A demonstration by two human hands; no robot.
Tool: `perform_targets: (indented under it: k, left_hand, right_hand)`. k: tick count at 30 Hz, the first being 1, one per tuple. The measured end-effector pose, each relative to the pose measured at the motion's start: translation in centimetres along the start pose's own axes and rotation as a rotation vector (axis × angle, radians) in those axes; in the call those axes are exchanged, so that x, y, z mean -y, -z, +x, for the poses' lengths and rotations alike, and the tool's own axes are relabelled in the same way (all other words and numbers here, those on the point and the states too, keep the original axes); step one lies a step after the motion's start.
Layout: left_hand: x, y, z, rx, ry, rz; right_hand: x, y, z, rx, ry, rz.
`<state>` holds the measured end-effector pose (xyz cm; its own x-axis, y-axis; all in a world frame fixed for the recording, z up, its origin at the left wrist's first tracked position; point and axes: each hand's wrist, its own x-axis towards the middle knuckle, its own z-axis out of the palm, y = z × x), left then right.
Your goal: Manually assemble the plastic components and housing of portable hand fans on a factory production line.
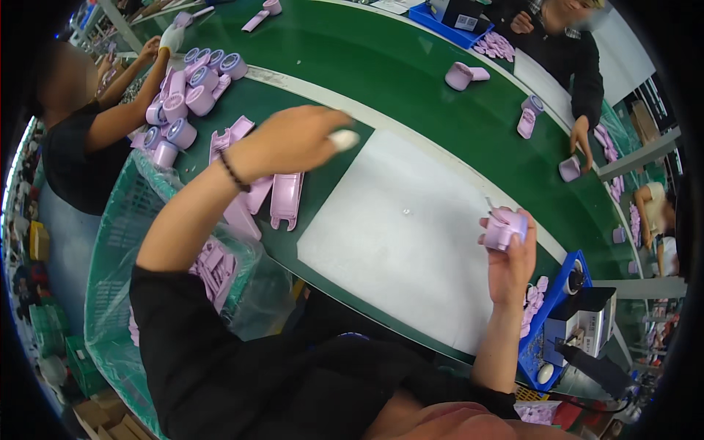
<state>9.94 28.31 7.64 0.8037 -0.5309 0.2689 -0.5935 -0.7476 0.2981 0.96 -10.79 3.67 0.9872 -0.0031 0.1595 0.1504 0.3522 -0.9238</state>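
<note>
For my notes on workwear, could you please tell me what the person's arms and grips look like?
The sleeves are short and black. The left grip has a dark beaded bracelet at the wrist and, apparently, a white cover on one digit. The right grip looks bare.

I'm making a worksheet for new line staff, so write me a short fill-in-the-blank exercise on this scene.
1. A pink part is gripped by the person's ____ hand.
2. The left hand wears a fingertip cover coloured ____.
3. The tray at the picture's lower right is coloured ____.
4. The crate at the picture's left is coloured ____.

Missing words: right; white; blue; green.
</note>
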Motion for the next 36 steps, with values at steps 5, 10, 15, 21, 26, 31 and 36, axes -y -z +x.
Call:
perform_targets:
  k: [5,10,15,21,26,31,36]
  left_hand:
    - [2.2,-0.3,-5.5,0.261,0.388,0.183]
    - [2.1,-0.8,-6.2,0.153,0.395,0.316]
    - [0.7,-0.2,-3.8,-0.067,0.195,0.256]
    - [-4.3,0.1,3.1,-0.151,-0.143,-0.189]
    - [-10.8,-5.7,5.8,0.024,0.194,-1.052]
    - [-12.6,-8.3,3.8,0.333,-0.093,-0.418]
    - [-13.2,-10.3,4.2,0.273,-0.265,-0.305]
  right_hand:
    - [-3.4,-0.5,-0.6,-0.041,-0.102,-0.071]
    - [-3.9,1.0,-0.8,-0.029,-0.065,-0.038]
    - [-4.7,1.4,-0.8,-0.152,0.067,-0.038]
    - [-3.5,1.4,-0.6,-0.303,0.123,-0.175]
    - [-3.1,1.9,-0.3,-0.331,0.223,-0.313]
    - [-2.6,1.8,0.0,-0.325,0.259,-0.335]
    - [-2.9,1.6,0.3,-0.281,0.291,-0.294]
